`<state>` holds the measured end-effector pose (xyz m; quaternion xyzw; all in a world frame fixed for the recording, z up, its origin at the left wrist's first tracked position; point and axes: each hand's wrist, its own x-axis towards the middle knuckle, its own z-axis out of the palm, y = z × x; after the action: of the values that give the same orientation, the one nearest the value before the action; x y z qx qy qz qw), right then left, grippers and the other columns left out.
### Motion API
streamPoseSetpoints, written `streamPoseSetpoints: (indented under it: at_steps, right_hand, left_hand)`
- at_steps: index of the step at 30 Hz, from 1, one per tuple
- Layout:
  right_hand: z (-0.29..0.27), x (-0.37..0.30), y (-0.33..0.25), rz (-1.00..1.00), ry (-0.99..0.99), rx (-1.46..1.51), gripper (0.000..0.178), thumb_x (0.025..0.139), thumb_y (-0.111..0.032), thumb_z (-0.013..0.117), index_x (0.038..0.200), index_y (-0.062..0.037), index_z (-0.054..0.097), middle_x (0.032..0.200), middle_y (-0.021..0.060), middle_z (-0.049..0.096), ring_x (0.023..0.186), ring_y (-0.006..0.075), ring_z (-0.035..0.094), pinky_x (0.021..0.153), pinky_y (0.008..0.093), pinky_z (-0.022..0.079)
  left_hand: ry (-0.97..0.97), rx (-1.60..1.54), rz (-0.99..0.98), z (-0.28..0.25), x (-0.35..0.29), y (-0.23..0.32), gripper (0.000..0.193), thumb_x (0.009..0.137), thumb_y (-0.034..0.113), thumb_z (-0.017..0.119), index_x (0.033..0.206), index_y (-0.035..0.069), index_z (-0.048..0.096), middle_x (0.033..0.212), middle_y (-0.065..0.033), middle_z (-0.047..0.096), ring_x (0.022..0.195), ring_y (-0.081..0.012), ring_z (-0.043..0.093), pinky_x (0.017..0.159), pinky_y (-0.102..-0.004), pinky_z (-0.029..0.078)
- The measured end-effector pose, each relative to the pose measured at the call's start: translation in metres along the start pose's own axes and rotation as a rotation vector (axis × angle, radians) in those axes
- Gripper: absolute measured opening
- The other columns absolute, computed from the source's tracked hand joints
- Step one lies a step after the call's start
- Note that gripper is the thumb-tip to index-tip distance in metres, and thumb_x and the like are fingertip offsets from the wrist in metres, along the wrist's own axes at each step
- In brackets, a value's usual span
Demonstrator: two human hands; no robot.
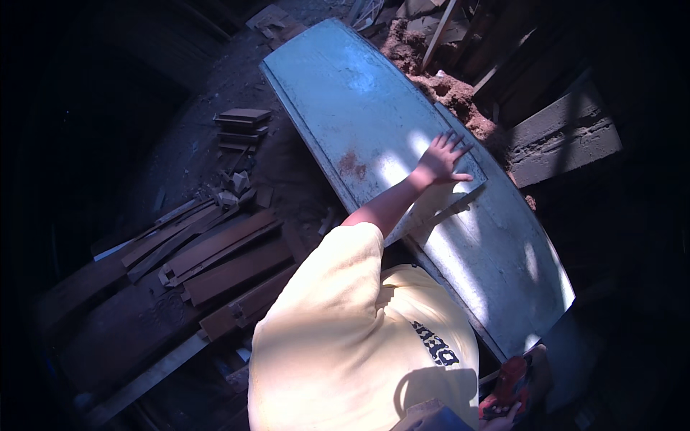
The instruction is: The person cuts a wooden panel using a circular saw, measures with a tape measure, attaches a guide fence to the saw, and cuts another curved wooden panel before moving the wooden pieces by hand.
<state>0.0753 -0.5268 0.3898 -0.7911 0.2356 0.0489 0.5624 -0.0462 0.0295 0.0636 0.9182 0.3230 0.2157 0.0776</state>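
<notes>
A long pale blue-white panel [338, 93] with worn, stained paint reaches away from me toward the upper left. It lies on another pale surface [510, 244] that shows at its near end and along its right side. My left hand [440, 161] rests on the panel near its close right corner, palm down and fingers spread. At the lower right, my right hand [509, 416] is closed on a red and black power tool [509, 384], beside the near end of the lower surface. Shadow and my shirt partly hide that hand and the tool, so its exact kind is unclear.
Stacked brown wood boards [230, 266] lie to the left, with a smaller pile of short pieces [241, 129] farther off. Reddish-brown shavings [453, 97] heap along the right side of the panel. A thick weathered timber block [564, 136] sits farther right.
</notes>
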Motion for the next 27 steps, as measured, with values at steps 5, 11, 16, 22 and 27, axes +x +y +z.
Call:
streamPoseSetpoints:
  at_steps: [5,11,16,22,27]
  right_hand:
    - [0.026,-0.024,-0.016,-0.045,-0.048,0.025,0.031,0.096,-0.021,0.072,0.11,0.0053,0.066,0.078,0.0086,0.061,0.064,0.0169,0.058,0.052,0.0332,0.052]
    - [0.039,0.062,-0.005,-0.122,-0.204,-0.135,0.022,0.1,-0.023,0.07,0.105,-0.0009,0.067,0.069,-0.0022,0.048,0.055,0.0082,0.046,0.047,0.0255,0.04]
    - [0.07,0.068,-0.015,-0.171,-0.32,-0.171,0.021,0.1,-0.024,0.069,0.105,-0.004,0.069,0.067,-0.0061,0.043,0.053,0.0054,0.041,0.047,0.0239,0.036]
    - [0.121,0.056,-0.032,-0.186,-0.435,-0.217,0.026,0.099,-0.026,0.072,0.11,-0.0036,0.068,0.072,-0.0053,0.047,0.058,0.0052,0.044,0.051,0.0226,0.038]
    - [0.149,0.046,-0.036,-0.292,-0.476,-0.285,0.029,0.098,-0.026,0.072,0.115,-0.0024,0.068,0.075,-0.0041,0.051,0.058,0.0049,0.045,0.052,0.0226,0.039]
  left_hand:
    - [0.507,0.147,-1.483,-0.087,-0.132,-0.129,0.086,0.088,0.049,0.077,0.146,-0.003,0.041,0.15,-0.0244,0.041,0.138,-0.0481,0.039,0.116,-0.0563,0.033]
    - [0.811,-1.34,-1.494,-0.066,-0.215,-0.21,0.073,0.099,0.054,0.067,0.139,-0.005,0.052,0.134,-0.02,0.062,0.12,-0.0366,0.063,0.097,-0.0509,0.053]
    - [0.958,-1.366,-1.447,-0.046,-0.221,-0.208,0.057,0.106,0.047,0.059,0.136,-0.001,0.059,0.121,-0.0154,0.07,0.109,-0.0285,0.069,0.092,-0.0428,0.055]
    - [0.922,-1.215,-1.519,-0.057,-0.232,-0.223,0.06,0.105,0.051,0.056,0.139,0.001,0.058,0.124,-0.0133,0.068,0.108,-0.0271,0.066,0.092,-0.0433,0.053]
    - [0.969,-1.457,-1.383,-0.052,-0.227,-0.214,0.058,0.107,0.05,0.052,0.134,-0.002,0.06,0.121,-0.0133,0.068,0.11,-0.0243,0.063,0.093,-0.0415,0.052]
